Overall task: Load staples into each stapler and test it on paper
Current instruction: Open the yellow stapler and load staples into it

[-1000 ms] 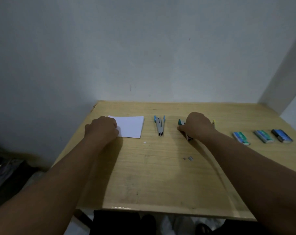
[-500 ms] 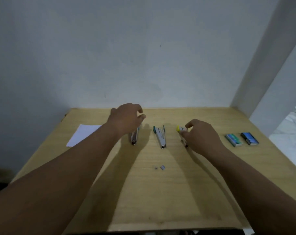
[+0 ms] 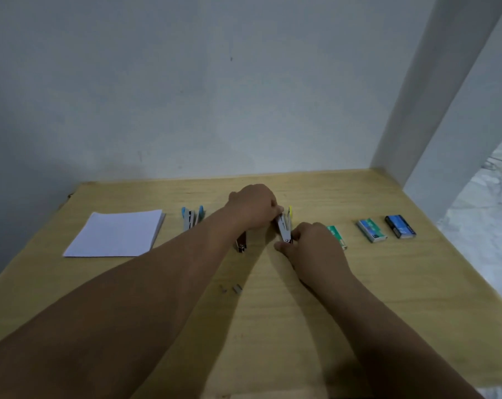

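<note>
Three staplers lie in a row on the wooden table (image 3: 301,326). The yellow stapler (image 3: 285,226) is opened out; my left hand (image 3: 254,207) grips its far end and my right hand (image 3: 310,244) pinches its near end. A blue stapler (image 3: 191,218) lies open to the left. The middle stapler (image 3: 241,241) is mostly hidden under my left forearm. A white paper stack (image 3: 116,234) sits at the far left. Three staple boxes lie to the right: a green one (image 3: 338,236) partly behind my right hand, a teal one (image 3: 371,229) and a dark blue one (image 3: 400,226).
Two loose staple strips (image 3: 232,288) lie on the table near the middle. A white wall backs the table, and a white pillar (image 3: 445,90) stands at the back right corner. The table's right edge drops to a marbled floor (image 3: 491,214).
My left hand left the paper, passed over the staplers and now grips the yellow stapler's far end. My right hand shifted to its near end. The camera view swung rightward.
</note>
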